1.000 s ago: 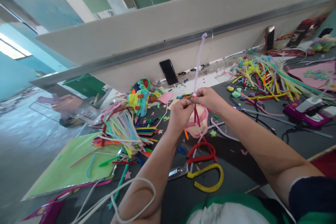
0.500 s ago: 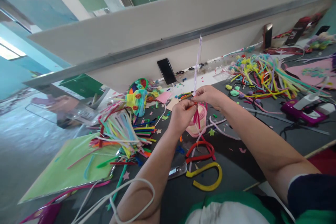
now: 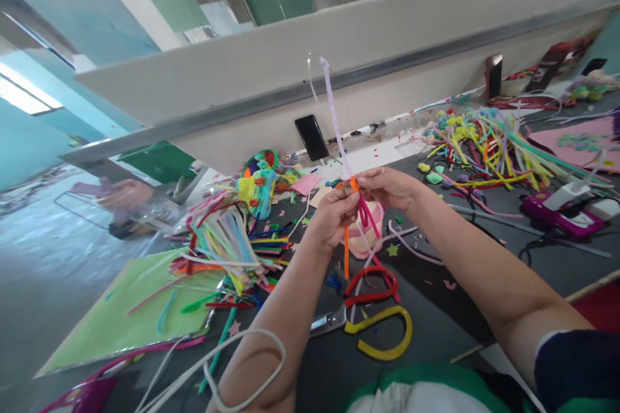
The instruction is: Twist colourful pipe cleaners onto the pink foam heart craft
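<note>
Above the dark tabletop, my left hand (image 3: 334, 214) is closed in a pinch on a small bundle of pipe cleaners. A tall lavender pipe cleaner (image 3: 335, 116) rises from the fingers, its thin pale tip bent over to the left. An orange pipe cleaner (image 3: 346, 251) hangs below, with some orange showing at the fingertips too. Magenta pipe cleaner (image 3: 364, 211) forms a loop and tail beside it. My right hand (image 3: 387, 186) pinches the same bundle from the right; its fingertips partly hide the joint. Scissors (image 3: 336, 320) with red and yellow handles lie below the hands.
Pipe cleaner heaps lie left (image 3: 225, 239) and right (image 3: 489, 148). A phone (image 3: 312, 137) leans against the white partition (image 3: 232, 122). A purple power strip (image 3: 562, 216) with plugs sits at right. A white cable (image 3: 247, 332) crosses my left forearm. A green sheet (image 3: 116, 316) lies left.
The lavender pipe cleaner has swung from leaning right to leaning left, and its tip now bends over. The orange one now hangs below my left hand. My right hand sits slightly lower.
</note>
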`<state>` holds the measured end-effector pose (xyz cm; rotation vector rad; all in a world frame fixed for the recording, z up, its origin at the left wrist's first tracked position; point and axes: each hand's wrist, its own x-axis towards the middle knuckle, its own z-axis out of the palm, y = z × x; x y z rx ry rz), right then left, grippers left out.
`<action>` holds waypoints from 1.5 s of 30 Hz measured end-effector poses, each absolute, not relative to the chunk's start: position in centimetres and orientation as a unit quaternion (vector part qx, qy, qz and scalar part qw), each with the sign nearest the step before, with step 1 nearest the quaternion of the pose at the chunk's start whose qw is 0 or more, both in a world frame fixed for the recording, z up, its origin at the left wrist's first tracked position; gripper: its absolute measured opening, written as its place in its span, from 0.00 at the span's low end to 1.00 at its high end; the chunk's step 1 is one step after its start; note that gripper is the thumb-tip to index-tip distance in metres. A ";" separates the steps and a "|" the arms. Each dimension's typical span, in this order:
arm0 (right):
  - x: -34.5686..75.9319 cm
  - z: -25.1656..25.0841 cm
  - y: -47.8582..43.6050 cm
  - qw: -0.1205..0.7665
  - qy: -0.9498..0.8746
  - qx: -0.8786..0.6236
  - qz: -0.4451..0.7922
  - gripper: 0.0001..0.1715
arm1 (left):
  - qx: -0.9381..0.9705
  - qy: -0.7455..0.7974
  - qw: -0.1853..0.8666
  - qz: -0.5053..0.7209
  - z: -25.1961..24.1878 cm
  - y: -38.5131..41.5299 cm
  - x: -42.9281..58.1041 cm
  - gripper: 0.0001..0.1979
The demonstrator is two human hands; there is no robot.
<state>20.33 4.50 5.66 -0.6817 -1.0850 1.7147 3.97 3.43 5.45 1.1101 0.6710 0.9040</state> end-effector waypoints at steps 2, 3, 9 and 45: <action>19.9 5.4 4.4 0.470 -0.433 -0.256 0.725 0.16 | 0.494 0.306 0.706 0.405 5.4 3.4 3.9 0.15; 19.7 5.3 4.4 0.474 -0.430 -0.257 0.724 0.16 | 0.491 0.311 0.705 0.407 5.3 3.4 3.9 0.15; 19.8 5.5 4.6 0.511 -0.473 -0.327 0.640 0.15 | 0.522 0.326 0.675 0.406 4.9 4.1 4.0 0.15; 17.5 3.4 5.3 0.530 -0.541 -0.575 0.310 0.10 | 0.741 0.451 0.205 0.454 3.0 4.2 4.4 0.08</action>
